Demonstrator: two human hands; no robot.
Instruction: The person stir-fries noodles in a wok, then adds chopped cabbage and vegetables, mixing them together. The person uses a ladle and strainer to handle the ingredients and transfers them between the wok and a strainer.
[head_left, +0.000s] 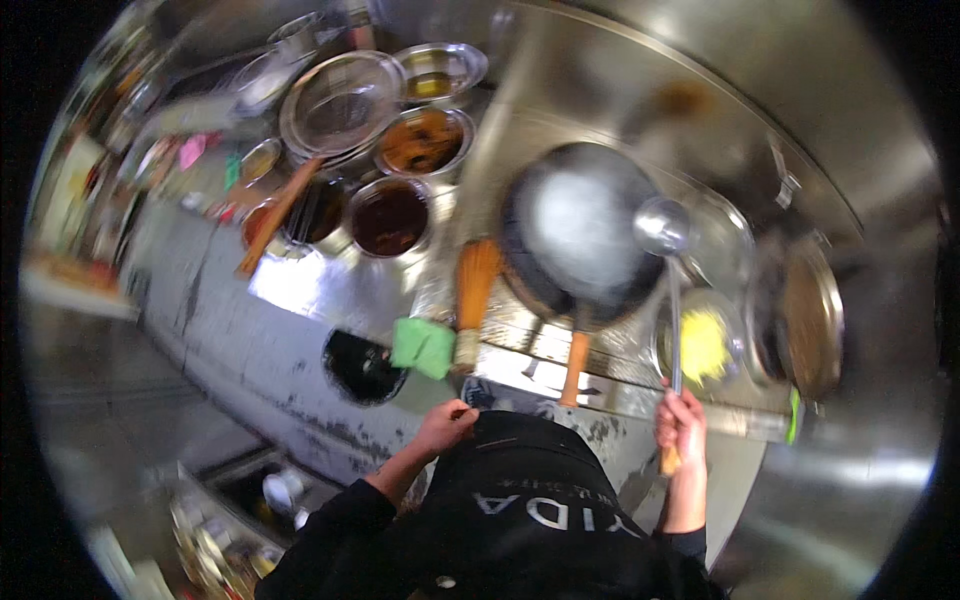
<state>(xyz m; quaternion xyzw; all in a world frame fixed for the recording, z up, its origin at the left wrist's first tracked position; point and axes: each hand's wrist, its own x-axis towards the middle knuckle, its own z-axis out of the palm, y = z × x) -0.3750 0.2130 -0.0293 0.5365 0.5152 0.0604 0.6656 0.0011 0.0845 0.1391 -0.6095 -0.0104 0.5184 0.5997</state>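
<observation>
My right hand (681, 420) is closed on the wooden-ended handle of a long metal ladle (661, 225), whose bowl hangs over the right rim of a dark wok (592, 225). The wok's wooden handle (575, 367) points towards me, and its inside looks pale and hazy. Below the ladle's shaft, a bowl of yellow food (701, 346) stands at the right. My left hand (450, 425) is beside my black apron at the counter's edge, fingers curled; whether it holds anything cannot be told. A folded green cloth (424, 347) and a bamboo brush (476, 285) lie beyond it.
Left of the wok stand containers of dark sauce (391, 216), orange-brown seasoning (424, 141) and yellowish liquid (439, 73). A strainer (341, 105) with a wooden handle rests over containers. A dark round opening (365, 367) is in the counter. A large round metal pan (814, 319) stands far right.
</observation>
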